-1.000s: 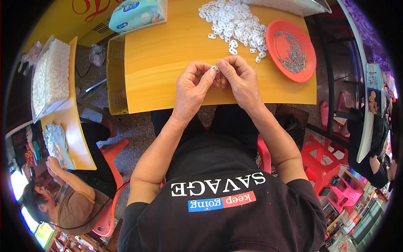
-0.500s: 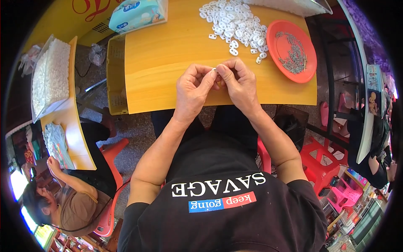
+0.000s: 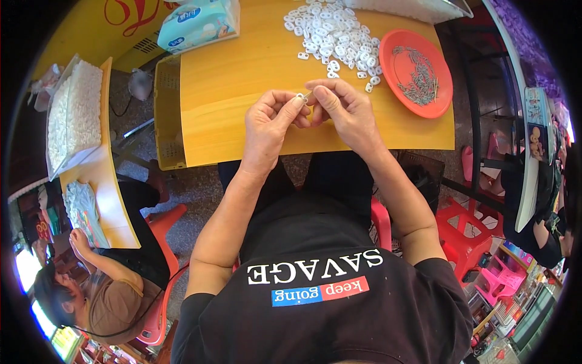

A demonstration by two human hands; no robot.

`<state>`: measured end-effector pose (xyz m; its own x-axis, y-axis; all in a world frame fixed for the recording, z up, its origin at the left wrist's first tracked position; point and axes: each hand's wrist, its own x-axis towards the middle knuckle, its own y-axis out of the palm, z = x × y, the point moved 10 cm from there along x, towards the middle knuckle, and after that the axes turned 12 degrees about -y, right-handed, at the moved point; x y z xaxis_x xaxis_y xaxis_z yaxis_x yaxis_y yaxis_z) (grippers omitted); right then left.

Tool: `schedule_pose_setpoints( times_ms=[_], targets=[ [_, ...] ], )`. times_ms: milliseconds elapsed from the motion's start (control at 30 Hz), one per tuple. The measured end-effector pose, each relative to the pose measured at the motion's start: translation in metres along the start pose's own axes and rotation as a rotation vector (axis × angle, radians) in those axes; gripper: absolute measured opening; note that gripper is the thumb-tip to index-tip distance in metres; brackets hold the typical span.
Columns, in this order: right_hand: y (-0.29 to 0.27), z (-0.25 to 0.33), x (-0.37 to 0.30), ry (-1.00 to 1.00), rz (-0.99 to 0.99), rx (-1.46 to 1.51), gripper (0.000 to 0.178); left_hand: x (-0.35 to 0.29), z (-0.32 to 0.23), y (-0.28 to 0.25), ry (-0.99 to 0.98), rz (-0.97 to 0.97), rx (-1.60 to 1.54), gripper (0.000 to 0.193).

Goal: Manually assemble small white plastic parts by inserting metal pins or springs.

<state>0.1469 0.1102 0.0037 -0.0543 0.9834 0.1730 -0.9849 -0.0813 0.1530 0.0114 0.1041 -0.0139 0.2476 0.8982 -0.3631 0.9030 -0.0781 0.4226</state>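
Above the near part of the yellow table [image 3: 230, 121], my two hands meet at the fingertips. Thumb and finger of my left hand [image 3: 268, 124] pinch a small white plastic piece [image 3: 302, 97]. Against it, my right hand [image 3: 348, 115] pinches a thin, pin-like bit, mostly covered by the fingers. Just beyond the hands spreads a pile of white two-holed plastic pieces [image 3: 333, 39]. To the right of the pile, a round red plate [image 3: 441, 104] carries many small grey metal pins [image 3: 422, 79].
A blue tissue pack [image 3: 200, 27] stands at the far left of the table, a clear bin [image 3: 412, 9] at the back. A yellow crate [image 3: 170, 115] sits by the left edge. Leftward, another person [image 3: 112, 297] sits at a side table. Red stools [image 3: 464, 236] stand at right.
My hands have drawn slightly apart at the fingertips, the left one shifting left, so the white piece shows more. The whole view has shifted slightly.
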Motion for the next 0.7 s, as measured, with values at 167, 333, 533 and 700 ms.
schedule_pose_setpoints(
  times_ms=[167, 333, 533, 700],
  targets=[
    [-0.004, 0.009, 0.002, -0.038, 0.050, -0.114, 0.020, -0.001, -0.002, -0.001, -0.014, 0.004, 0.029, 0.012],
    [0.002, 0.030, 0.007, -0.234, 0.125, -0.390, 0.012, -0.003, -0.002, 0.000, -0.007, 0.010, 0.085, 0.012],
    [0.003, 0.035, 0.008, -0.333, 0.138, -0.442, 0.012, -0.006, -0.005, 0.004, -0.007, 0.016, 0.119, 0.013],
    [0.006, 0.027, 0.001, -0.211, 0.119, -0.384, 0.010, -0.011, -0.008, 0.006, 0.006, 0.010, 0.205, 0.012]
  ],
)
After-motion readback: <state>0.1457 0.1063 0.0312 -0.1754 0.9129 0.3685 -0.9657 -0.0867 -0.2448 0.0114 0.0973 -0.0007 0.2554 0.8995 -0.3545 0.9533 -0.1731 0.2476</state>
